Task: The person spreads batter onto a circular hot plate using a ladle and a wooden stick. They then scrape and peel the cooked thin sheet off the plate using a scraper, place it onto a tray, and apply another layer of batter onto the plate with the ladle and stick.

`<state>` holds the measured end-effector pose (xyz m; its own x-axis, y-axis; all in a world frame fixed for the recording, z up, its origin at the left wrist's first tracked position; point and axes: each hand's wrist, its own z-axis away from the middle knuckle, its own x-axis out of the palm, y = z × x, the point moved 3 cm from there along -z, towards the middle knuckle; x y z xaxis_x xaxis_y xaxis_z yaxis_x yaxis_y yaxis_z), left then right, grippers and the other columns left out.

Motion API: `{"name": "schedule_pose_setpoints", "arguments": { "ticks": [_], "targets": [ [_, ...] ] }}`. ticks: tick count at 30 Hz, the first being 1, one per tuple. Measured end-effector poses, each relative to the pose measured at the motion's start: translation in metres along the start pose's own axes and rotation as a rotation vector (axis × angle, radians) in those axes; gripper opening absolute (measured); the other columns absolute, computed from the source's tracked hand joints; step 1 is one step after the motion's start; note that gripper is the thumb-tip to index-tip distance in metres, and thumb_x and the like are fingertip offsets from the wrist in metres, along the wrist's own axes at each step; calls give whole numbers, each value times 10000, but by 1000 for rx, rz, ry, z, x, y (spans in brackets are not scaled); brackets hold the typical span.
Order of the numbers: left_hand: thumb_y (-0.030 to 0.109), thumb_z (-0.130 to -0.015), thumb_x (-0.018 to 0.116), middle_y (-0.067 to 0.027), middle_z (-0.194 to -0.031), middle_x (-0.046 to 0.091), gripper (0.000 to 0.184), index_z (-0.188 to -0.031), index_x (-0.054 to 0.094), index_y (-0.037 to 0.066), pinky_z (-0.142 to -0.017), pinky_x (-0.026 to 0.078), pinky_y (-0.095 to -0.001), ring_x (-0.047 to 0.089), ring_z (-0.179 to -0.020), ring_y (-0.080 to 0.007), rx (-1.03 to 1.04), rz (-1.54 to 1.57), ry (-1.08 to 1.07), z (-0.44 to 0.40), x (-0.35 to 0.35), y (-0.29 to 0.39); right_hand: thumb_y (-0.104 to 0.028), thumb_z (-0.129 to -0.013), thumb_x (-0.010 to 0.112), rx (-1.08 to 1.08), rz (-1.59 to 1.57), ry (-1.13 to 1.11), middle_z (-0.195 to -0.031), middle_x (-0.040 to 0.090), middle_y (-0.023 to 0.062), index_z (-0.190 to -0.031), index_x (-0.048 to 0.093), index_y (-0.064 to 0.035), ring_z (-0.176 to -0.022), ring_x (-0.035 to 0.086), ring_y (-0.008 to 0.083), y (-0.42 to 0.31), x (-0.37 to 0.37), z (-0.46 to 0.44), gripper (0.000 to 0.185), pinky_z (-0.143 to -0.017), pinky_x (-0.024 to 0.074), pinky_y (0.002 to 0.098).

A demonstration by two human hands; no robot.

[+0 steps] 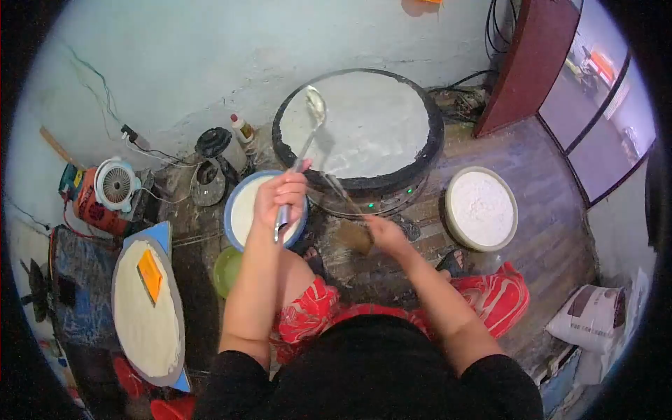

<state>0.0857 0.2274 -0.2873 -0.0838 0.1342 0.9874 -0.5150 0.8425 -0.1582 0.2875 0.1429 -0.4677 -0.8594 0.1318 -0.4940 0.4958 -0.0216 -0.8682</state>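
My left hand (281, 199) is closed around the handle of a metal ladle (316, 105). Its bowl, smeared with white batter, is raised in front of the large round griddle (437, 133). A white layer (371, 112) covers most of the griddle's top. Below that hand is a blue-rimmed basin (241, 217) of white batter, partly hidden by the hand and arm. My right hand (386, 234) is closed on a thin stick-like tool (343, 192), blurred by motion, near the griddle's front edge. A brownish flat piece (353, 236) shows beside these fingers; I cannot tell whether it belongs to the tool.
A tub of white powder or batter (481, 208) stands on the floor at right. At left, an orange-bladed scraper (150, 274) lies on a round pale sheet (143, 322). A small fan (117, 185), a green bowl (227, 271) and a white sack (591, 318) are around me.
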Motion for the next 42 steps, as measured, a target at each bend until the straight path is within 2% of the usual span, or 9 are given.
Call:
{"name": "schedule_pose_setpoints", "arguments": {
  "ticks": [4, 11, 14, 16, 21, 26, 36, 38, 42],
  "targets": [
    [114, -900, 330, -29, -707, 397, 337, -1199, 366, -38, -399, 333, -191, 354, -505, -71, 108, -180, 169, 55, 7, 34, -221, -879, 420, 387, -449, -464, -722, 590, 84, -934, 579, -48, -635, 583, 168, -58, -2, 7, 241, -579, 489, 304],
    [133, -880, 389, -30, -667, 401, 271, -1095, 427, -29, -346, 293, -171, 352, -482, -61, 443, -299, 591, 172, -45, 87, -517, -854, 348, 818, -399, 202, -567, 426, 15, -951, 533, -98, -412, 355, 116, 14, -101, 11, 469, -376, 269, 256],
    [101, -865, 380, -39, -668, 425, 244, -1055, 432, -43, -353, 314, -170, 366, -467, -61, 496, -277, 728, 200, -82, 108, -445, -867, 356, 805, -370, 268, -725, 525, 74, -985, 517, -73, -587, 503, 191, 16, -109, 14, 422, -513, 407, 388],
    [64, -843, 372, -44, -672, 450, 229, -1027, 428, -60, -363, 332, -164, 380, -456, -65, 510, -355, 851, 208, -107, 122, -386, -871, 372, 56, 514, 169, -895, 592, 136, -1064, 530, -76, -823, 569, 243, 56, -54, 4, 398, -735, 438, 388],
    [48, -836, 355, -37, -661, 445, 239, -1016, 408, -100, -408, 377, -179, 408, -471, -83, 484, -342, 903, 202, -172, 148, -339, -877, 368, 0, 120, -343, -959, 586, 197, -1072, 543, -60, -986, 531, 306, -32, 21, 15, 383, -803, 428, 382],
    [101, -850, 377, -146, -864, 581, 292, -1053, 442, -99, -616, 500, -313, 584, -692, -213, 447, -565, 1056, 193, -199, 115, -391, -851, 434, 692, -561, 188, -612, 419, -11, -1206, 467, -198, -428, 363, 103, -5, -67, 15, 406, -351, 305, 262],
    [237, -768, 516, -188, -1066, 511, 384, -1080, 484, 14, -804, 405, -438, 525, -930, -289, 505, -1055, 1606, 200, -208, 155, -187, -840, 486, 278, 74, -397, -1022, 585, 146, -1123, 532, -95, -904, 570, 266, -55, -26, 64, 301, -828, 426, 322],
    [246, -753, 524, -138, -1114, 484, 440, -1139, 463, 46, -839, 360, -429, 462, -1015, -241, 754, -1110, 1365, 164, -142, 139, -81, -799, 534, -172, 83, -3, -1080, 552, 136, -1246, 410, -110, -826, 587, 233, -69, -42, 45, 465, -738, 474, 320],
    [184, -785, 540, -43, -1115, 468, 376, -1132, 473, 56, -830, 345, -385, 430, -995, -183, 1021, -1167, 975, 93, -34, 98, 35, -752, 531, 146, -776, -174, -1121, 511, 118, -1325, 268, -113, -704, 580, 178, -112, -57, 39, 648, -580, 490, 281]
  ]
}}
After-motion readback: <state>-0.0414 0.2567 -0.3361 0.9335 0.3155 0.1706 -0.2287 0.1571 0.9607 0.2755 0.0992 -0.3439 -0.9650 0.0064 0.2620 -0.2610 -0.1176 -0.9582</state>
